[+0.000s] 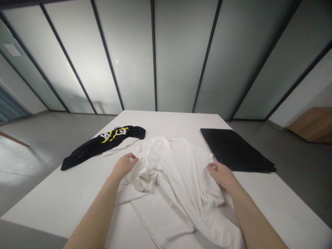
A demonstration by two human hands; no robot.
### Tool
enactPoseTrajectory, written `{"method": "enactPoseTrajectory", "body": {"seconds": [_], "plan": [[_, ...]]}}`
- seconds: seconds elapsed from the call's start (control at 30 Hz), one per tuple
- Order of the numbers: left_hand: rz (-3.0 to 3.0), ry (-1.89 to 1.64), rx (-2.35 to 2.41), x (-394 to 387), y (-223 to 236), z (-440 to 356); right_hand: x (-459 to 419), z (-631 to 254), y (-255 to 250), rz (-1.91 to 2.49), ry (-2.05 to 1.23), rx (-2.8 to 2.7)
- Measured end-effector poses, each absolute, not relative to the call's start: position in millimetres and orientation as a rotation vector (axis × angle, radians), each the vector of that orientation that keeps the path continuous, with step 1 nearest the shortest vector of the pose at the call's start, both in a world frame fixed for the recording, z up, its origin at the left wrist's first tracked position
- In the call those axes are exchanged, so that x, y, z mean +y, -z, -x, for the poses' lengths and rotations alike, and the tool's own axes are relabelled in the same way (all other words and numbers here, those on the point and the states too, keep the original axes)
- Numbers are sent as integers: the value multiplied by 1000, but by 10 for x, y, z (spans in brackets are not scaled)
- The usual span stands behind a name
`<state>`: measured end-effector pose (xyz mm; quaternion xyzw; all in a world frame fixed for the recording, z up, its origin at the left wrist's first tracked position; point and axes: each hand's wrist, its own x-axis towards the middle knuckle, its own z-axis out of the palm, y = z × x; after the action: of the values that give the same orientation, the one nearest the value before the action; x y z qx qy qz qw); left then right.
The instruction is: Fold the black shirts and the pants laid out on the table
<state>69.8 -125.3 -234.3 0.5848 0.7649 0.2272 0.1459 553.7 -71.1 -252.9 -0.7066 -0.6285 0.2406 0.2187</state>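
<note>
A white shirt lies rumpled on the white table in front of me, with its collar end at the far side and loose folds running toward my body. My left hand is at the shirt's left side, its fingers curled and pinched on the cloth. On the opposite side, my right hand pinches the shirt's right edge between thumb and fingers. Bunched fabric sits just right of my left hand. The fingertips of both hands are partly hidden.
A black garment with white and yellow print lies at the table's left edge, touching white cloth. Flat black sheets or folded cloth lie at the right. Behind the white table stands a frosted glass partition.
</note>
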Motion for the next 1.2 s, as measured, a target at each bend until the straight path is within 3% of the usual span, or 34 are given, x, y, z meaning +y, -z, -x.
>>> {"method": "enactPoseTrajectory", "body": {"seconds": [0.13, 0.27, 0.37, 0.57, 0.8, 1.03, 1.2], "plan": [[-1633, -683, 2538, -1280, 2394, -660, -681, -5583, 2591, 2046, -453, -1751], [-1799, -633, 2599, -1267, 2458, -713, -700, -5492, 2571, 1953, -534, -1804], [-1810, -523, 2507, -1243, 2473, -747, -764, -5361, 2442, 1737, -709, -1670], [-1848, -547, 2275, -1208, 2489, -670, -905, -5303, 2244, 1264, -1437, -1053], [-1655, -579, 2366, -1173, 2492, -614, -867, -5354, 2190, 1143, -1621, -707], [-1456, -973, 2236, -1184, 2367, -495, -935, -5369, 2028, 1325, -1941, -661], [-1123, -1494, 2204, -1192, 2298, -343, -888, -5479, 2114, 1406, -1581, -994]]}}
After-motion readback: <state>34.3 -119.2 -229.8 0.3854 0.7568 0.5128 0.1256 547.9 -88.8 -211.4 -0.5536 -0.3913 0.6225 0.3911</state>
